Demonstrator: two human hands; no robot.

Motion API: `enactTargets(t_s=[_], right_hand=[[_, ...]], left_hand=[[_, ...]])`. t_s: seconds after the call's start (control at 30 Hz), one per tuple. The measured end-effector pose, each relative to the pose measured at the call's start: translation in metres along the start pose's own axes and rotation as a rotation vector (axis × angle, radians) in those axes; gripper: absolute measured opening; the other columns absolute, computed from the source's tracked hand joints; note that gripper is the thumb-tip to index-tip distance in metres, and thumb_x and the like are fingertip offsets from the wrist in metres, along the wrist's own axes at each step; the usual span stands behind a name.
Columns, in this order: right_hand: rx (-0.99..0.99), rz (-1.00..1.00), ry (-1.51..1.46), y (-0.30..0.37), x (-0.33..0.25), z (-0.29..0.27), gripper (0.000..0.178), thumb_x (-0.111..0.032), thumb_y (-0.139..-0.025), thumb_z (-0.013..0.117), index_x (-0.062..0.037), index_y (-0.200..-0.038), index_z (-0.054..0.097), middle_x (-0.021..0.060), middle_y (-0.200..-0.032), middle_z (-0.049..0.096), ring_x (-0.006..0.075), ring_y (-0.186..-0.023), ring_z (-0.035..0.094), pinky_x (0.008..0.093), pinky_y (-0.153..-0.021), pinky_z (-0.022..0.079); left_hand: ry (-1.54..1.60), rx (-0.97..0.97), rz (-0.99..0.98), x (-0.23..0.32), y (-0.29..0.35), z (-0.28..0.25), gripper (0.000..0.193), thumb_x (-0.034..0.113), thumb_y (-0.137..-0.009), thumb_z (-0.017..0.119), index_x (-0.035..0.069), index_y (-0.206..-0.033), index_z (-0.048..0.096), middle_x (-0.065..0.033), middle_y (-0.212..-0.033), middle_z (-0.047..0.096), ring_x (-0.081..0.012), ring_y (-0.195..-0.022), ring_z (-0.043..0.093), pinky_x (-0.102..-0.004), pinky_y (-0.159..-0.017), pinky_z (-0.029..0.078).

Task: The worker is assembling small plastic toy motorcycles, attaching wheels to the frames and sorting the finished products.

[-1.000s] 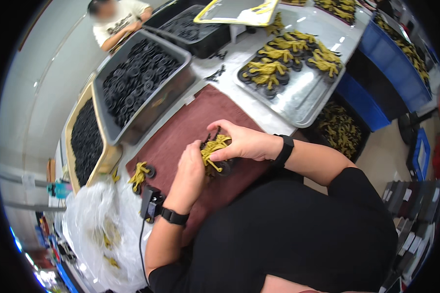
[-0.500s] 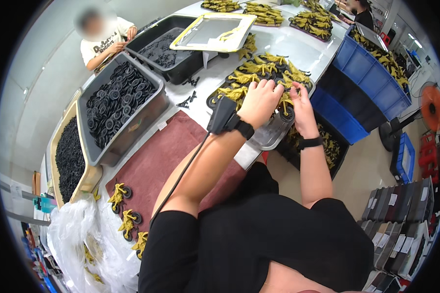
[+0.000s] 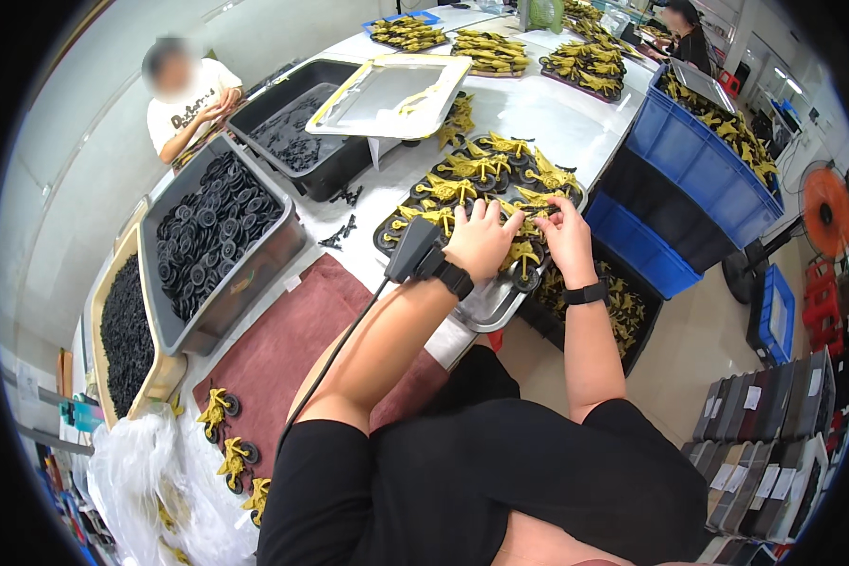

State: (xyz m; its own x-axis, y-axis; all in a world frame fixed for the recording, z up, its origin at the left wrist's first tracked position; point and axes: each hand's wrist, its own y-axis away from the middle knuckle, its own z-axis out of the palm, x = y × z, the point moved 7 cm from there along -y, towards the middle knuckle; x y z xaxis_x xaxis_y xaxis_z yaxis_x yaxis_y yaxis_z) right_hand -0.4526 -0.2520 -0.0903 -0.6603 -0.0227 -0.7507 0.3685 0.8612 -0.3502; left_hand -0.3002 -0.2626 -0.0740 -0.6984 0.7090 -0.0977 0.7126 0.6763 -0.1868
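A metal tray (image 3: 493, 312) carries rows of yellow toy motorcycles (image 3: 462, 189) with black wheels. My left hand (image 3: 482, 243) lies over the near part of the tray, fingers spread and resting on the toys there. Beside it, at the tray's right edge, my right hand (image 3: 568, 247) has its thumb and fingertips pinched on a toy motorcycle, which the fingers partly cover. One toy motorcycle (image 3: 526, 264) with a black wheel shows between the two hands. Several more toy motorcycles (image 3: 236, 457) stand on the dark red cloth (image 3: 283, 330) at the left.
Left of the cloth stand a grey bin (image 3: 245, 297) of black wheels and a cream bin (image 3: 151, 354) of small black parts. A black tub (image 3: 340, 170) bears a yellow-edged lid (image 3: 387, 94). Blue crates (image 3: 698, 170) rise on the right. A person (image 3: 189, 104) works across the table.
The view has shifted slightly. My left hand's fingers have spread over the toys, and my right hand has moved in and pinched at the tray's right side.
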Motion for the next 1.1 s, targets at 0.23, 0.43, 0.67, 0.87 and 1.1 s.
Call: enactTargets(t_s=[0.23,0.43,0.67,0.87,1.1], right_hand=[[0.140,0.021,-0.028,0.005,-0.002,-0.003,0.029,-0.009,-0.077,0.071,-0.0017,-0.104,0.062,0.0126,-0.072,0.063,0.0279,-0.069,0.063,0.0364,-0.066,0.050],[0.174,-0.023,0.126,0.004,-0.004,-0.003,0.024,-0.013,-0.079,0.070,-0.0034,-0.100,0.062,0.0118,-0.074,0.065,0.0293,-0.073,0.064,0.0379,-0.065,0.049],[0.229,-0.008,-0.055,-0.002,0.016,-0.009,0.029,-0.012,-0.082,0.068,-0.0018,-0.108,0.059,0.0138,-0.080,0.062,0.0290,-0.073,0.062,0.0383,-0.069,0.049],[0.311,-0.091,0.050,-0.002,0.028,-0.023,0.026,-0.003,-0.079,0.067,-0.0012,-0.104,0.061,0.0133,-0.086,0.060,0.0271,-0.072,0.061,0.0364,-0.070,0.051],[0.322,-0.150,-0.136,0.018,-0.007,-0.017,0.018,-0.005,-0.084,0.062,-0.0006,-0.102,0.063,0.0114,-0.088,0.063,0.0220,-0.074,0.063,0.0318,-0.069,0.051]], left_hand=[[0.017,0.125,0.113,0.007,0.023,-0.017,0.045,0.012,-0.076,0.064,0.013,-0.120,0.053,-0.0098,-0.111,0.054,-0.0257,-0.102,0.053,-0.0430,-0.085,0.042],[0.206,0.099,0.048,-0.005,0.032,-0.016,0.031,0.005,-0.077,0.055,0.008,-0.108,0.056,-0.0116,-0.098,0.054,-0.0291,-0.094,0.055,-0.0402,-0.080,0.046],[0.335,0.176,-0.047,0.012,0.036,-0.012,0.049,-0.002,-0.073,0.056,0.000,-0.122,0.050,-0.0222,-0.113,0.049,-0.0356,-0.099,0.054,-0.0428,-0.090,0.046],[0.510,0.325,0.008,0.025,0.044,-0.007,0.047,-0.002,-0.077,0.052,-0.007,-0.123,0.046,-0.0315,-0.110,0.045,-0.0430,-0.100,0.049,-0.0452,-0.090,0.043],[0.365,0.312,0.035,0.016,0.062,-0.006,0.051,0.006,-0.074,0.059,-0.005,-0.123,0.048,-0.0284,-0.123,0.046,-0.0416,-0.114,0.046,-0.0437,-0.098,0.041]])
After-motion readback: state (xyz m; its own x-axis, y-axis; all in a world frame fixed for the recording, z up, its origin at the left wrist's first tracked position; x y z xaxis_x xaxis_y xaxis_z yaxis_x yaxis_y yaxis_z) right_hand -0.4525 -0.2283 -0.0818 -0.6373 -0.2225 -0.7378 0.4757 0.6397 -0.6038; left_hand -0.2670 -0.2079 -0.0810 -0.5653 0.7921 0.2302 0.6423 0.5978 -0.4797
